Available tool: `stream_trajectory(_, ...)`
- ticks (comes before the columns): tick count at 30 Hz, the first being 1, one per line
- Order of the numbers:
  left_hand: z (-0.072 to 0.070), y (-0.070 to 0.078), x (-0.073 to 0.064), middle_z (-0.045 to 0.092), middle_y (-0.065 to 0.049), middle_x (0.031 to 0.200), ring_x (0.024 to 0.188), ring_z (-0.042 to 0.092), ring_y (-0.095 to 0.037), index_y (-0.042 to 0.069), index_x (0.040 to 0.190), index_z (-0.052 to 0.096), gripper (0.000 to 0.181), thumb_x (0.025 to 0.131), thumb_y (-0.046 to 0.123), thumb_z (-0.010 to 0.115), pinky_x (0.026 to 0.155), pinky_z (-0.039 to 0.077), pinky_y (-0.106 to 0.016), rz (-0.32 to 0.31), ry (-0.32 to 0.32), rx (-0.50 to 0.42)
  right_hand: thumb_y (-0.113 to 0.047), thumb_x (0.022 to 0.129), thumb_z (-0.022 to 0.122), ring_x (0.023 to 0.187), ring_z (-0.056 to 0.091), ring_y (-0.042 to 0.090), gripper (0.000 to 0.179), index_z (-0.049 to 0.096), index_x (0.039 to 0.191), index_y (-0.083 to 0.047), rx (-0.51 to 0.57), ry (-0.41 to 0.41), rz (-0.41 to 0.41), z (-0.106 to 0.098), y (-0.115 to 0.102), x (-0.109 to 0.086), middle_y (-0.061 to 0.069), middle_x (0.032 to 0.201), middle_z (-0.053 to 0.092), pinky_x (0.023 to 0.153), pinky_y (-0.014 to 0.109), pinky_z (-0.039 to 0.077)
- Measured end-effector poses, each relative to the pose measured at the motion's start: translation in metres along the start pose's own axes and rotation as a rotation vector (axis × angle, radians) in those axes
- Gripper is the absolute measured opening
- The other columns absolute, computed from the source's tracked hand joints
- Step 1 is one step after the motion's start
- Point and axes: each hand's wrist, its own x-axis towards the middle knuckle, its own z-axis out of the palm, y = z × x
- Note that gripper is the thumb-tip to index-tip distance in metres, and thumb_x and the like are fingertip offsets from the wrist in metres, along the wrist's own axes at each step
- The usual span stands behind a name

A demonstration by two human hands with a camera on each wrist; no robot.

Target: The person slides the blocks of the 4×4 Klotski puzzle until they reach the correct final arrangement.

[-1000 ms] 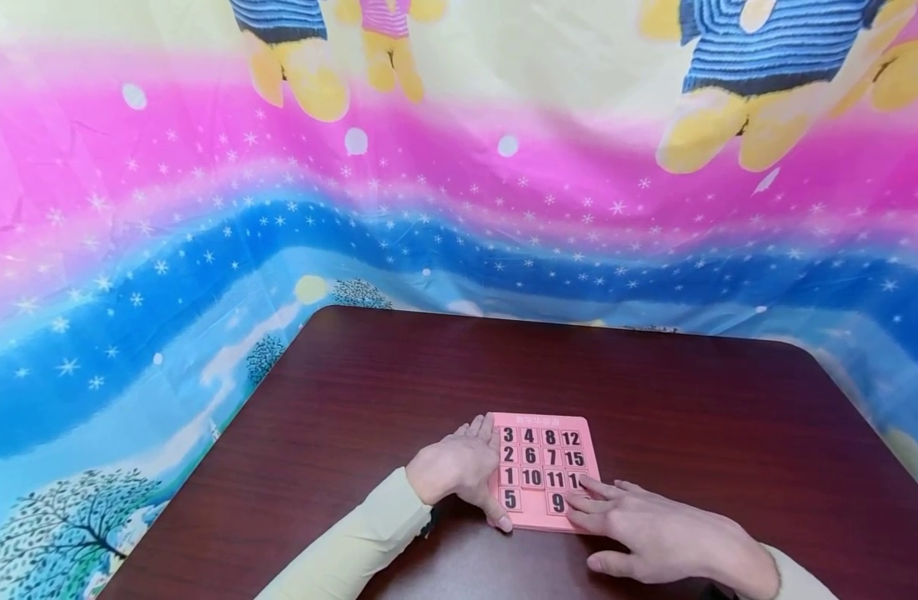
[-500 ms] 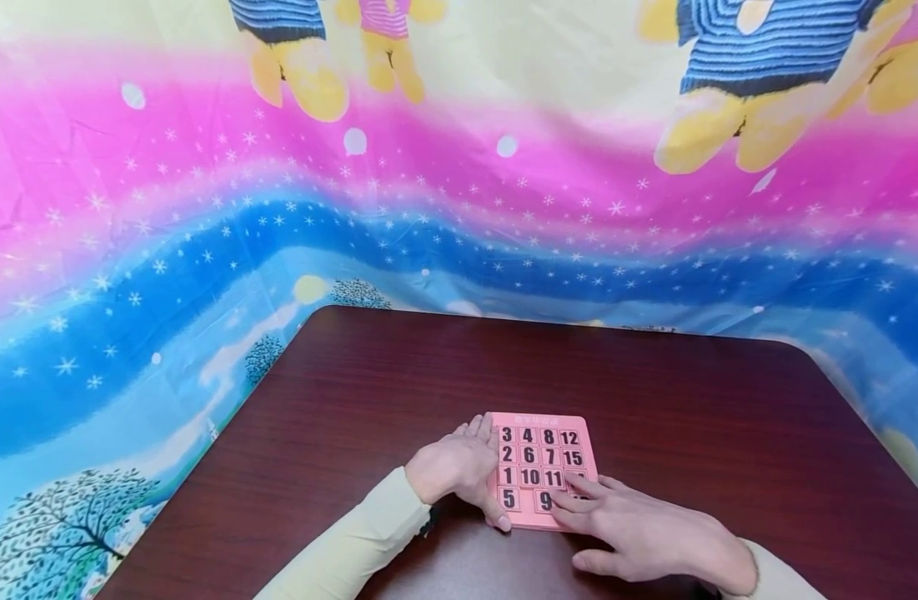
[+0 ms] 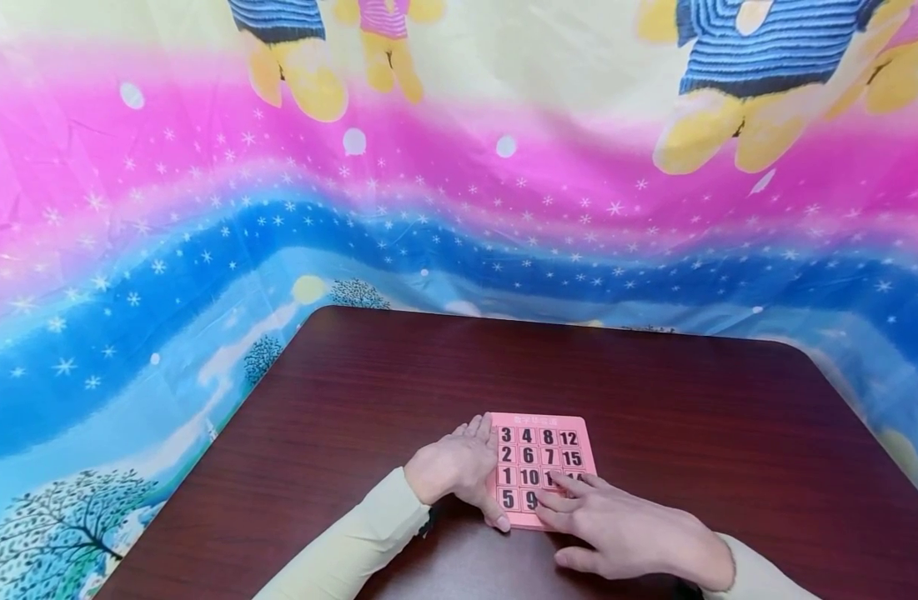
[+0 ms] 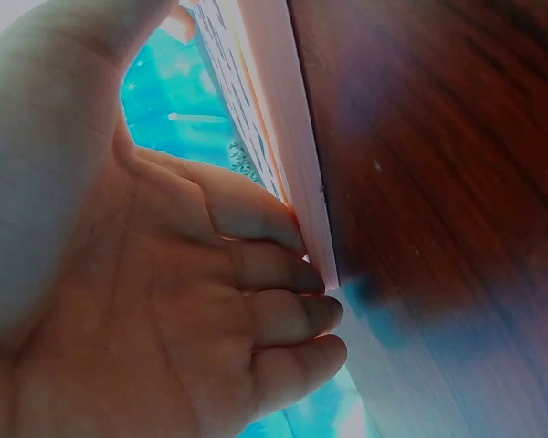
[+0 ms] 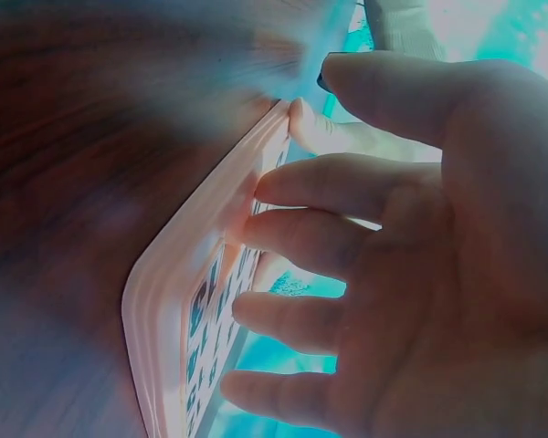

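Observation:
A pink sliding number puzzle [image 3: 567, 419] lies flat on the table, its black-numbered tiles in rows. My left hand [image 3: 459, 468] lies along its left edge, thumb near the close left corner; in the left wrist view the fingertips [image 4: 309, 274] meet the puzzle's side. Over the lower right tiles spreads my right hand [image 3: 624, 525], fingers extended, with fingertips on the face just right of the 9 tile [image 3: 531, 499]. That tile now sits beside the 5 tile [image 3: 508, 498]. Several tiles in the lower right are covered by the fingers.
The puzzle rests on a dark reddish-brown wooden table [image 3: 398, 375] with rounded far corners. Behind it hangs a colourful printed cloth [image 3: 443, 183] with bears and snowflakes, close to the table's far and side edges.
My right hand has slid left across the bottom row. The 9 tile has moved left with it, into the gap beside the 5. My left hand stays at the puzzle's left edge.

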Motion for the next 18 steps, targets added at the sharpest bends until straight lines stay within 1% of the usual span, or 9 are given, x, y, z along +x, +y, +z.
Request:
stream_trajectory(3, 0.0, 0.0, 0.0, 0.017, -0.018, 0.164, 0.152, 0.019, -0.027, 0.001, 0.154, 0.024, 0.132, 0.06, 0.078, 0.075, 0.124, 0.022, -0.035, -0.002, -0.003, -0.008, -0.053, 0.098, 0.049, 0.138, 0.046, 0.037, 0.054, 0.054, 0.142, -0.021, 0.062, -0.035, 0.036, -0.002, 0.002, -0.005, 0.003, 0.145, 0.054, 0.104, 0.063, 0.041)
stream_trajectory(7, -0.001, 0.001, 0.0, 0.016, -0.017, 0.164, 0.153, 0.018, -0.027, 0.002, 0.155, 0.024, 0.133, 0.059, 0.078, 0.075, 0.125, 0.021, -0.034, -0.006, -0.011, -0.012, -0.056, 0.097, 0.049, 0.141, 0.041, 0.036, 0.057, 0.052, 0.143, -0.023, 0.179, -0.093, 0.133, -0.005, 0.006, -0.016, 0.001, 0.148, 0.052, 0.104, 0.066, 0.039)
stream_trajectory(10, -0.001, 0.002, 0.0, 0.015, -0.017, 0.164, 0.153, 0.017, -0.027, 0.002, 0.155, 0.023, 0.133, 0.059, 0.077, 0.076, 0.125, 0.021, -0.034, -0.007, -0.013, -0.016, -0.056, 0.096, 0.051, 0.142, 0.039, 0.037, 0.057, 0.053, 0.143, -0.024, 0.236, -0.113, 0.194, -0.006, 0.011, -0.025, 0.002, 0.147, 0.052, 0.104, 0.068, 0.037)
stream_trajectory(13, -0.002, 0.002, 0.0, 0.014, -0.017, 0.164, 0.153, 0.017, -0.027, 0.002, 0.155, 0.022, 0.134, 0.059, 0.077, 0.076, 0.125, 0.021, -0.034, -0.005, -0.013, -0.016, -0.057, 0.095, 0.052, 0.142, 0.039, 0.037, 0.056, 0.055, 0.141, -0.025, 0.262, -0.127, 0.235, -0.007, 0.016, -0.034, 0.002, 0.146, 0.054, 0.104, 0.069, 0.037)
stream_trajectory(18, -0.002, 0.001, 0.0, 0.015, -0.017, 0.164, 0.153, 0.017, -0.027, 0.001, 0.155, 0.023, 0.134, 0.058, 0.077, 0.076, 0.125, 0.021, -0.034, -0.007, -0.012, -0.02, -0.059, 0.095, 0.05, 0.139, 0.042, 0.038, 0.054, 0.059, 0.137, -0.026, 0.239, -0.127, 0.241, -0.007, 0.022, -0.045, 0.001, 0.142, 0.057, 0.101, 0.068, 0.04)
